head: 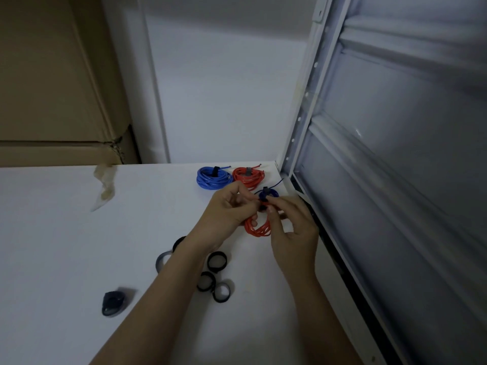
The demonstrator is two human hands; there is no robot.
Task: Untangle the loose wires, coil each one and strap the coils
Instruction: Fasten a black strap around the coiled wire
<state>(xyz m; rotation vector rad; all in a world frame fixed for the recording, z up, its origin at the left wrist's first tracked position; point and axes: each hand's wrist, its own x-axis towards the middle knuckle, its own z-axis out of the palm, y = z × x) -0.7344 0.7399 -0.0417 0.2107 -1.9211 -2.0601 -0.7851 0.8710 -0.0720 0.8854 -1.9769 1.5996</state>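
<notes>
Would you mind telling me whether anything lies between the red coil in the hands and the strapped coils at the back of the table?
Only the small dark blue coil, directly behind the red coil that both hands hold; the blue coil and strapped red coil lie beyond it.

You have a white table. On it, behind the red coil you hold, sit a light blue coil with a black strap, a red coil with a grey strap and a dark blue coil. In front of the held coil lie black strap loops. Left of them is a dark, glossy lump.
</notes>
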